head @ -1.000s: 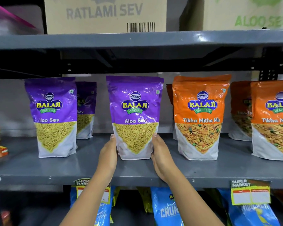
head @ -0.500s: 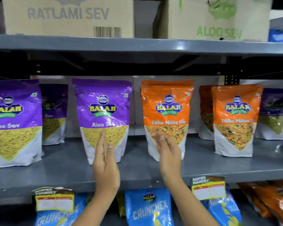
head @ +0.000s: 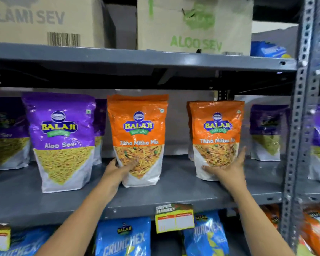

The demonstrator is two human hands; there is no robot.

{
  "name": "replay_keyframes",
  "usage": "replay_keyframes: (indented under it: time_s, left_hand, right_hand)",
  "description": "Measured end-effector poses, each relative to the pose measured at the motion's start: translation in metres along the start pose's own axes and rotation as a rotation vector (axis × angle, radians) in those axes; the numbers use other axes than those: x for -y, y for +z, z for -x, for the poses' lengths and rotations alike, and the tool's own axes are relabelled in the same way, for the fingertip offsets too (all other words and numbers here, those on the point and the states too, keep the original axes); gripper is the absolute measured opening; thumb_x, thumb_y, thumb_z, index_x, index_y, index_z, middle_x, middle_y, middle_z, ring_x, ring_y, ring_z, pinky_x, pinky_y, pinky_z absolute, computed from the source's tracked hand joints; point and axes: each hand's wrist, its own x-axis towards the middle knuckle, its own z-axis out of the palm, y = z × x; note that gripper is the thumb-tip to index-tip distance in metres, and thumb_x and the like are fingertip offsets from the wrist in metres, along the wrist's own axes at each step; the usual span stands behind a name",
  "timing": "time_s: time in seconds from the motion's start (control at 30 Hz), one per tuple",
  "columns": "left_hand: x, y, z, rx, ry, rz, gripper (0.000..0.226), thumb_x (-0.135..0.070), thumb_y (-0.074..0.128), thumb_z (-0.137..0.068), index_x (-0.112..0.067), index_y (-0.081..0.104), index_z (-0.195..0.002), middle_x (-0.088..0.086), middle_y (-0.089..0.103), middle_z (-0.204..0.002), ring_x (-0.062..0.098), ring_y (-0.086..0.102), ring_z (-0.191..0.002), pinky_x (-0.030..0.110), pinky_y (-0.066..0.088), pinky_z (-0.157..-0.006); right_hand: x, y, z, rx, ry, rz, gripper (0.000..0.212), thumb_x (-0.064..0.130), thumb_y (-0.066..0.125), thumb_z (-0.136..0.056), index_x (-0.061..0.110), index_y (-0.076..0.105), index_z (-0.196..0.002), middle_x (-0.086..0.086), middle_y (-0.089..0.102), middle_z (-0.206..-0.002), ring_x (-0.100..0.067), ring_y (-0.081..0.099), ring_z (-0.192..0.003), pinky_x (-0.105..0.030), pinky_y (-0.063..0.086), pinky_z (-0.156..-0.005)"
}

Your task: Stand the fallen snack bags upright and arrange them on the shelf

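Head view: right grip (head: 227, 170) presses the right orange bag (head: 216, 126), fingers flat; left grip (head: 116, 172) meets the left orange bag (head: 138, 130), hold unclear. Overpushing could topple either.

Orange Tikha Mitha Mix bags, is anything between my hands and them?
Nothing visible. The left hand touches the left orange bag, and the right hand lies flat on the right orange bag.

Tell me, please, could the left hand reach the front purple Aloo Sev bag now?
Probably yes: the left hand touches the neighbouring orange bag, and the purple bag stands beside it at the shelf front, nothing before it.
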Motion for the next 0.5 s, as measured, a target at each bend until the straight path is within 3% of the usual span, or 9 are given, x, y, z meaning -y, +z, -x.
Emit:
replay_keyframes:
  time_s: [0.07, 0.17, 0.43, 0.5]
  left_hand:
    - [0.004, -0.003, -0.003, 0.04, 0.005, -0.015, 0.073, -0.032, 0.09, -0.058, -0.008, 0.065, -0.122, 0.008, 0.074, -0.118, 0.024, 0.068, -0.111, 0.034, 0.051, -0.095]
    - [0.007, -0.007, -0.005, 0.087, 0.002, -0.037, 0.09, -0.047, 0.096, -0.037, -0.012, 0.069, -0.116, 0.001, 0.078, -0.111, 0.021, 0.068, -0.113, 0.039, 0.046, -0.105]
    - [0.0, -0.002, -0.004, 0.17, -0.043, 0.014, 0.094, -0.045, 0.097, -0.028, -0.013, 0.067, -0.111, 0.002, 0.078, -0.11, 0.019, 0.069, -0.11, 0.034, 0.05, -0.099]
    - [-0.003, -0.001, -0.002, 0.12, -0.043, 0.001, 0.098, -0.047, 0.096, -0.028, -0.012, 0.066, -0.113, 0.001, 0.078, -0.109, 0.021, 0.068, -0.113, 0.034, 0.051, -0.096]
  right_hand:
    - [-0.007, 0.002, -0.004, 0.049, -0.015, 0.024, 0.151, 0.048, 0.09, -0.044, 0.038, -0.014, -0.153, -0.013, 0.034, -0.157, -0.04, 0.044, -0.136, -0.06, 0.037, -0.107]
    - [-0.012, 0.003, -0.007, 0.049, -0.019, 0.044, 0.15, 0.052, 0.088, -0.044, 0.037, -0.016, -0.152, -0.008, 0.034, -0.159, -0.039, 0.047, -0.135, -0.059, 0.038, -0.106]
    - [-0.015, 0.002, -0.009, 0.092, -0.011, 0.059, 0.149, 0.059, 0.085, -0.048, 0.037, -0.02, -0.151, -0.003, 0.03, -0.162, -0.04, 0.043, -0.138, -0.061, 0.03, -0.109]
    - [-0.013, 0.003, -0.009, 0.066, 0.001, 0.042, 0.148, 0.065, 0.082, -0.045, 0.035, -0.017, -0.152, -0.006, 0.03, -0.162, -0.04, 0.039, -0.141, -0.062, 0.03, -0.109]
